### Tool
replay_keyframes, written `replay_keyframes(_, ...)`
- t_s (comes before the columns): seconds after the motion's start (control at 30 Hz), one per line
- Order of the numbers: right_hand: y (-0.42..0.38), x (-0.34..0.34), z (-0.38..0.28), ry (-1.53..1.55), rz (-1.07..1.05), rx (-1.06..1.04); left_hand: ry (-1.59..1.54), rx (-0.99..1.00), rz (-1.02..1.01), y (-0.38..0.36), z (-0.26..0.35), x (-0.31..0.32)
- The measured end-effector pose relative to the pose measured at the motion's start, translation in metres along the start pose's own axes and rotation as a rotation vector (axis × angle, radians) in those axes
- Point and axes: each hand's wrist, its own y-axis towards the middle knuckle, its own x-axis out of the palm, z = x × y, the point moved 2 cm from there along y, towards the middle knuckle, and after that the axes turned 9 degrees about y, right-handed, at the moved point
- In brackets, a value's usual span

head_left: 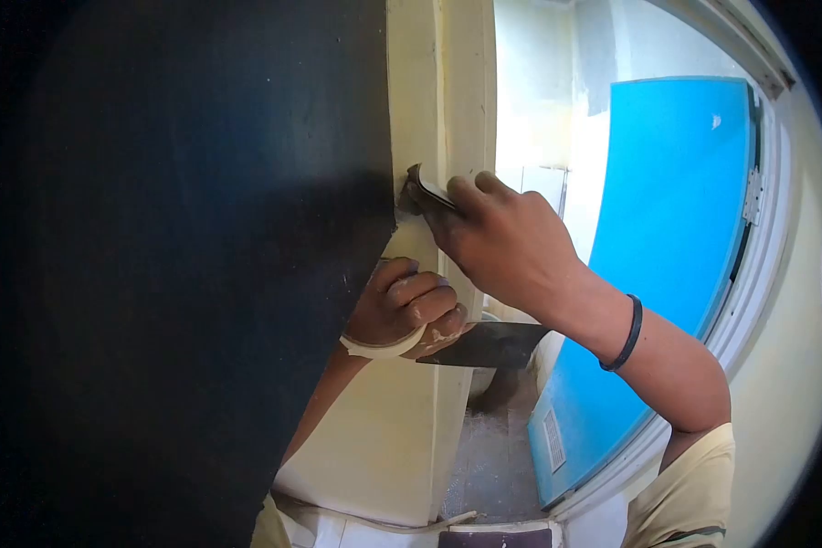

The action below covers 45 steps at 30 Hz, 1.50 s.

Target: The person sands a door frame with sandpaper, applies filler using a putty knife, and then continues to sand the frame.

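Thin sheet [415, 175] slants up-left, fingers of the right hand [516, 237] gripping it; left hand [418, 297] grips near-level dark plate [493, 345], pointing right.

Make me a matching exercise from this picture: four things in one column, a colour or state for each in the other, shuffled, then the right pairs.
Column one
1. Right hand
2. Left hand
3. Wristband
4. Door at the picture's right

Column two
A. Bright blue
B. Gripping a dark flat blade
C. Black
D. Holding a thin curved piece at the cream frame

Right pairs: 1-D, 2-B, 3-C, 4-A
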Motion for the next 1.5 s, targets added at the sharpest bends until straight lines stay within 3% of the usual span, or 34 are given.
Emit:
replay_keyframes(0.1, -0.021, 0.006, -0.016, 0.031, -0.053, -0.046, -0.014, -0.064, 0.083, -0.004, 0.000, 0.008)
replay_keyframes(0.13, -0.029, 0.007, -0.017, 0.052, -0.189, -0.024, -0.023, -0.081, 0.110, -0.004, -0.001, 0.009)
replay_keyframes(0.2, -0.025, 0.009, -0.013, 0.039, -0.108, -0.032, -0.059, -0.095, 0.166, 0.000, 0.001, 0.005)
replay_keyframes(0.33, -0.009, 0.004, -0.001, 0.084, 0.006, -0.068, 0.039, -0.032, 0.065, 0.005, 0.001, -0.003)
replay_keyframes(0.47, -0.038, 0.013, -0.014, 0.051, -0.124, 0.007, -0.010, -0.074, 0.135, 0.005, 0.001, 0.002)
replay_keyframes(0.6, -0.009, 0.000, -0.003, 0.072, -0.039, -0.007, 0.016, -0.015, 0.003, 0.003, 0.000, -0.004)
replay_keyframes(0.83, -0.031, 0.006, -0.013, 0.066, -0.131, 0.017, 0.050, 0.005, 0.046, 0.004, 0.000, 0.003)
replay_keyframes(0.9, -0.018, 0.005, -0.008, 0.066, -0.079, -0.006, 0.061, 0.030, -0.058, 0.011, 0.000, -0.006)
replay_keyframes(1.13, -0.030, 0.007, -0.013, 0.081, -0.115, 0.028, 0.027, 0.005, 0.032, -0.002, -0.001, 0.004)
replay_keyframes(1.27, -0.003, 0.002, -0.004, 0.081, -0.018, -0.017, 0.003, -0.003, 0.018, 0.001, -0.001, 0.002)
replay_keyframes(1.5, -0.027, 0.004, -0.009, 0.041, -0.128, 0.041, 0.039, 0.004, 0.133, 0.005, 0.002, 0.007)
